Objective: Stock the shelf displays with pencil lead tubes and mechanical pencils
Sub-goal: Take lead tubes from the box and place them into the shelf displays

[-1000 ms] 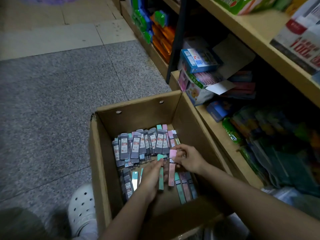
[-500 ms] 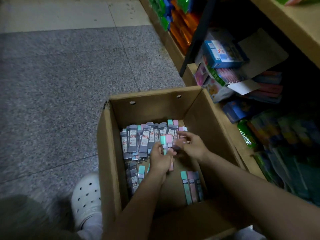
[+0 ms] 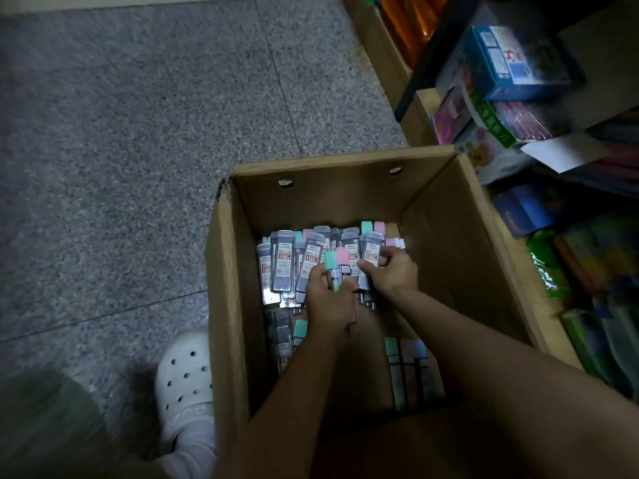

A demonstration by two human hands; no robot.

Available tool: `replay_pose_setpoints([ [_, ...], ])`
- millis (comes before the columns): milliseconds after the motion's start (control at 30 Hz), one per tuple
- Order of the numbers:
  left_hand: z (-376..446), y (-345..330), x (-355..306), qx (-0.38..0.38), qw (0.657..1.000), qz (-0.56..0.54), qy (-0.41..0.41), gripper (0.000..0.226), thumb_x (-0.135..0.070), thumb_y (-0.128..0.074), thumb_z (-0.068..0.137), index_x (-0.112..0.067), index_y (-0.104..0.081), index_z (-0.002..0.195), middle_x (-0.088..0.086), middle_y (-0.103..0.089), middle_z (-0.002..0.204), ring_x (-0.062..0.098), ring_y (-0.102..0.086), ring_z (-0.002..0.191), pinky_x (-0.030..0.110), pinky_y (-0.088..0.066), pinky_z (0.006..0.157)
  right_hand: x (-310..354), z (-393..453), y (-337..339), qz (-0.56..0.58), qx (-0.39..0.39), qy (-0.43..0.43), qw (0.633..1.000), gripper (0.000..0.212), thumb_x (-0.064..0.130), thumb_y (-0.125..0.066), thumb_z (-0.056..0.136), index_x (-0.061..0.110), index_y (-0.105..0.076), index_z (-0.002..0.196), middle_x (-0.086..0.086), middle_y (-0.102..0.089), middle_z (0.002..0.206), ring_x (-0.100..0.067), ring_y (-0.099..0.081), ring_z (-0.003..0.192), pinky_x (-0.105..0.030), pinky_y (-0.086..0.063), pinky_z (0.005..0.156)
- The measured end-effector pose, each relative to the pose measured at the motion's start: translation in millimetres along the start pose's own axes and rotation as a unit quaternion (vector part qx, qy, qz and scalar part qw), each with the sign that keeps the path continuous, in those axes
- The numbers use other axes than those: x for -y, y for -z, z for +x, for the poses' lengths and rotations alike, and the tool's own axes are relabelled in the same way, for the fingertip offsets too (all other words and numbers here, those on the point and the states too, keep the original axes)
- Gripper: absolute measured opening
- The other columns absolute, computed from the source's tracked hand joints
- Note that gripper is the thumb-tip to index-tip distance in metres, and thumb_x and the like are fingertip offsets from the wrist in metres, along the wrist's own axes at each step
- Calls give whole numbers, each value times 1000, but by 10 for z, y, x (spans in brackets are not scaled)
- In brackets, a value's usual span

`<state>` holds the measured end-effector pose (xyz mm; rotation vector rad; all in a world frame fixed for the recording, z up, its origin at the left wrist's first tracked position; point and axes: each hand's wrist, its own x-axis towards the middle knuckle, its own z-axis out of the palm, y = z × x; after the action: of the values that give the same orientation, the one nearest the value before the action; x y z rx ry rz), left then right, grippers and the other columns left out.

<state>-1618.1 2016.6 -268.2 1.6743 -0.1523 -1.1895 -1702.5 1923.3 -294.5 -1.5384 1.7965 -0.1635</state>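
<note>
Nearest the camera, two bare forearms reach down into an open cardboard box (image 3: 228, 305) that stands on the speckled grey floor (image 3: 121, 133). Just outside the box's left wall a foot in a white perforated clog (image 3: 185, 385) rests on the floor.

Inside the box, close to its near wall, three capped tubes (image 3: 408, 371) in green, pink and blue lie side by side on the cardboard bottom. By the left wall a few more tubes lie flat, one with a green cap (image 3: 300, 329).

In the middle of the box the left hand (image 3: 328, 302) has its fingers curled round a small bundle of tubes (image 3: 335, 262), held upright so that a green cap and a pink cap stand out above the fingers. Just beside it, the right hand (image 3: 390, 269) pinches a grey labelled lead tube (image 3: 371, 250) between thumb and fingers, at the right end of the row.

Beyond the hands, a row of grey lead tubes (image 3: 287, 261) with red and white labels leans along the far part of the box bottom, with green and pink caps showing behind them. The far wall of the box has two small holes.

To the right of the box stands a wooden shelf (image 3: 511, 243), its lower level packed with dim blue, green and pink packets. Farther back on it sits a blue carton (image 3: 501, 63) atop other coloured boxes.
</note>
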Motion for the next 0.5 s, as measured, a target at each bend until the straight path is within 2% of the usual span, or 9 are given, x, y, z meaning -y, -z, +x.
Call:
replay_pose_setpoints([
  [100,-36,-17,4,11,1000,4,8,16,-5,-61,92,-12,-56,106,13,-71,103,31,-65,88,56,-52,83,-69,-22,106,48,-5,-13,999,33,21,-75,84,9,-66,114,-5,-71,98,-20,-66,96,-22,-44,77],
  [167,-73,-11,-30,19,1000,10,5,17,-7,-60,93,-19,-56,104,11,-70,105,35,-67,96,56,-54,86,-100,-78,182,71,-25,-24,997,26,19,-75,84,11,-66,108,-1,-69,88,-15,-64,88,-20,-41,75],
  [233,-124,-11,-147,29,999,16,-8,19,-11,-61,93,-25,-55,104,10,-70,105,32,-69,96,53,-56,85,-97,-178,264,99,-41,-6,994,21,17,-74,84,19,-62,101,3,-68,87,-12,-63,85,-18,-41,72],
  [300,-176,-32,-335,46,998,10,-40,19,-10,-62,92,-23,-54,104,13,-69,105,32,-69,96,51,-56,85,-40,-315,384,117,-47,43,991,30,15,-75,82,27,-55,100,10,-64,82,-11,-64,83,-21,-46,74],
  [333,-211,-54,-452,60,996,12,-59,19,-9,-63,92,-21,-54,102,15,-68,106,33,-68,98,52,-55,87,5,-386,473,129,-45,67,988,38,12,-75,81,29,-51,106,11,-62,81,-12,-64,82,-25,-49,76],
  [400,-305,-107,-726,99,990,40,-92,19,-10,-63,92,-21,-51,103,14,-67,108,31,-67,97,50,-55,88,137,-531,718,157,-32,116,980,62,6,-75,80,30,-42,128,4,-65,85,-16,-67,79,-31,-54,76],
  [433,-366,-134,-874,124,984,63,-113,20,-11,-62,93,-21,-50,106,13,-67,106,27,-67,92,47,-57,85,215,-604,872,164,-27,143,976,73,5,-74,80,30,-36,137,-2,-67,88,-17,-69,79,-31,-54,76],
  [500,-508,-188,-1207,187,959,118,-179,22,-10,-59,94,-18,-48,111,10,-66,95,24,-65,78,42,-57,70,380,-758,1234,152,-39,205,966,75,5,-73,82,28,-34,141,-5,-68,91,-14,-69,80,-30,-56,75],
])
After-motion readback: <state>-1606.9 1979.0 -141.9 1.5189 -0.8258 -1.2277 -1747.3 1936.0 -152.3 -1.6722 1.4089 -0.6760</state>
